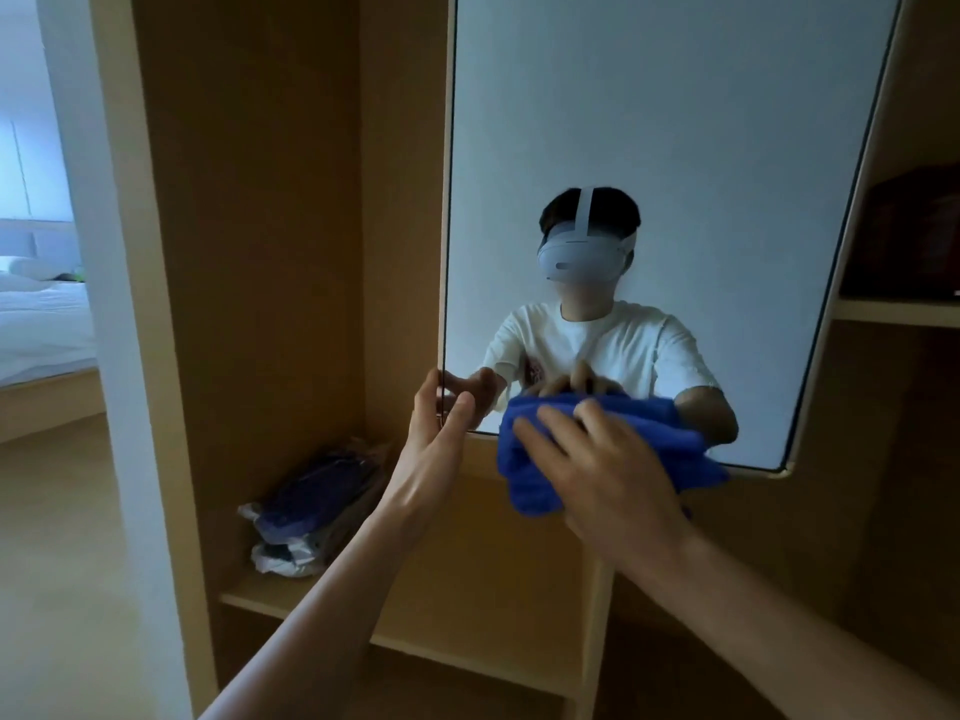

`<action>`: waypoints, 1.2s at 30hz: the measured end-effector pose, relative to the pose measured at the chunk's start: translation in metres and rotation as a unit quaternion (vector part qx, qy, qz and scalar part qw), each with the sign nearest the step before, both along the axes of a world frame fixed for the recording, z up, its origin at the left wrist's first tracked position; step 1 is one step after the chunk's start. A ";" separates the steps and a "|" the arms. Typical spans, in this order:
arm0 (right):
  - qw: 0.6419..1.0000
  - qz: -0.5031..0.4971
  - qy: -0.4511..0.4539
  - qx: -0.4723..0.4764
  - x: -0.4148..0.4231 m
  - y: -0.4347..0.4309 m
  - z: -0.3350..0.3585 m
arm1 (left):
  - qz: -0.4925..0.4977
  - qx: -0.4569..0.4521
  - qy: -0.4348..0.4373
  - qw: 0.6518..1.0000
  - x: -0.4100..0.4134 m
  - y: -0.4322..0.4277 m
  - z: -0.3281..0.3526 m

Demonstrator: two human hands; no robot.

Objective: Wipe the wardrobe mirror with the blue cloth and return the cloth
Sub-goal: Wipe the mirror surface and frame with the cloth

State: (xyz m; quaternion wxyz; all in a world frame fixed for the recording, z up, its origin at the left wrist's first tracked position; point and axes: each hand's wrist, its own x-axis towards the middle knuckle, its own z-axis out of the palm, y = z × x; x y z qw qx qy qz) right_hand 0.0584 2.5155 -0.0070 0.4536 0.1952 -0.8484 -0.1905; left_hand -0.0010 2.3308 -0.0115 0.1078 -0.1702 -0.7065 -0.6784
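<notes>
The wardrobe mirror is a tall framed panel on a wooden door, filling the upper right of the head view. Against its bottom edge, my right hand presses the bunched blue cloth with spread, fairly straight fingers. The cloth overlaps the lower frame and hides part of it. My left hand holds the mirror's lower left edge, thumb in front and fingers round the back. A person with a white headset and white shirt is reflected in the glass.
To the left, an open wooden compartment has a shelf holding plastic-wrapped dark items. At the right are more shelves with a dark object. A doorway at far left shows a white bed.
</notes>
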 end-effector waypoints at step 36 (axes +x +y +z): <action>0.994 -0.014 0.052 -0.090 0.029 0.092 0.050 | 0.113 -0.095 0.017 0.989 0.007 0.023 -0.002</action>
